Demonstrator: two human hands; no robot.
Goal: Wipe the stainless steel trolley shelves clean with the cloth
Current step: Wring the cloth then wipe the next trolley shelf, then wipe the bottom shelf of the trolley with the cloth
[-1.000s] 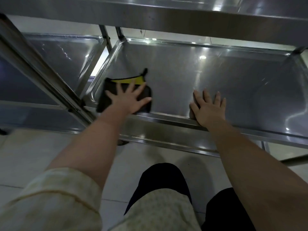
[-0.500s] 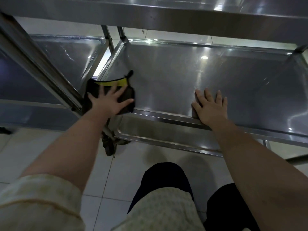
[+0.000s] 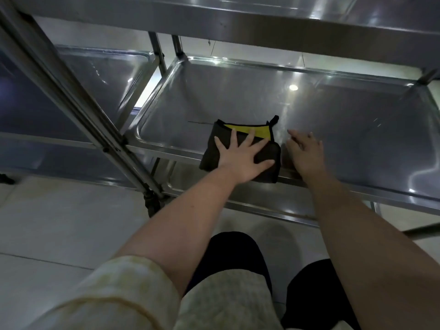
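Folded black-and-yellow cloth (image 3: 240,148) lies on the trolley shelf (image 3: 333,120) at its near rim. Left hand (image 3: 240,160) presses flat on it, grip wide, fingers spread. Right hand (image 3: 306,152) rests just beside at 3 o'clock, fingers loose, holding nothing.

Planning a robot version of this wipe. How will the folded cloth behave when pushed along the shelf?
The cloth looks soft and folded, so it would probably bunch or unfold without the left hand pressing flat. The shelf is smooth and shiny, so it likely slides easily.
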